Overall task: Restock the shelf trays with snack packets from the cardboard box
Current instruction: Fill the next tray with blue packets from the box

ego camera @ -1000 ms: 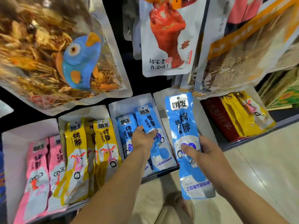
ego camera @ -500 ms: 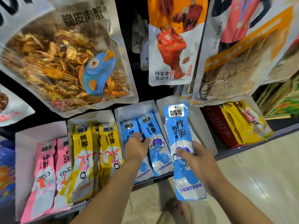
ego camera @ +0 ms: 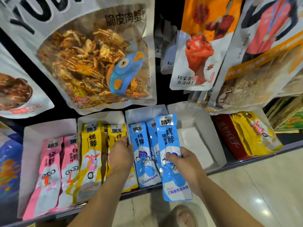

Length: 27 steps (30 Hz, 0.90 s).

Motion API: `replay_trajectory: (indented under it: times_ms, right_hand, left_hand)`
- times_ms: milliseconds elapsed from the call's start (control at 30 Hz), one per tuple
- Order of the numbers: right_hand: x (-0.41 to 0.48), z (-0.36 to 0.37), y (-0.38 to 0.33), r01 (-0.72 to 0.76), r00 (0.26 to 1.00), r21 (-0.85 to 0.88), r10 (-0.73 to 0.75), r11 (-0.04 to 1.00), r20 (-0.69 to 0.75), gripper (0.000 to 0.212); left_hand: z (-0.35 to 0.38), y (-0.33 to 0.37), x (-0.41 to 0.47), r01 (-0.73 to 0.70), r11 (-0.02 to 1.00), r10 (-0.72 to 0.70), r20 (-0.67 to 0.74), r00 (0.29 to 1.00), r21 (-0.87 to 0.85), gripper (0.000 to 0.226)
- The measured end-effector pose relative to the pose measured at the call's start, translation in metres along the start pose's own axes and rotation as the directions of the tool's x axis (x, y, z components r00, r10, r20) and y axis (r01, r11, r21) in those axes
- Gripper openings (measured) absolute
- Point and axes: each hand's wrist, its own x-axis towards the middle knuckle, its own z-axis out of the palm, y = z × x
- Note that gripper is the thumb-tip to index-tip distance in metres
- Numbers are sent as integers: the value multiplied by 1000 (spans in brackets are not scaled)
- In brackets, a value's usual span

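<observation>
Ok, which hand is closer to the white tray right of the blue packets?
Right. The right hand, gripping a blue packet, is just left of the white tray; the left hand is farther left, over the yellow packets.

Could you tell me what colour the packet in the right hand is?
The packet in the right hand is blue; the head view shows it.

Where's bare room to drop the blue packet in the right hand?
The white tray between the blue packets and the red box is bare. Pink packets and yellow packets fill their trays; the left hand crowds the yellow-blue border.
</observation>
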Motion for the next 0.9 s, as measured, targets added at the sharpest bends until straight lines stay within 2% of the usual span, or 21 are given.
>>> replay_trajectory:
  times_ms: [233, 400, 600, 833, 900]
  right_hand:
    - [46, 65, -2, 56, 998, -63, -56, 996, 2, 7]
    - [65, 89, 10, 83, 996, -216, -86, 973, -5, 15]
    - [70, 99, 16, 127, 991, -299, -137, 946, -13, 20]
    - [67, 94, 14, 155, 987, -509, -158, 847, 36, 29]
    - [60, 91, 9, 153, 987, -595, -152, 789, 52, 39]
  left_hand:
    - [-5, -7, 8, -10, 1000, 10, 12, 1000, 15, 36]
    - [-7, -9, 10, -3, 1000, 3, 24, 1000, -26, 34]
    - [-5, -9, 10, 5, 995, -2, 28, 1000, -99, 34]
    - [-7, -4, 7, 33, 989, -28, 38, 999, -141, 35]
    - [-10, -1, 5, 36, 989, -31, 42, 999, -144, 33]
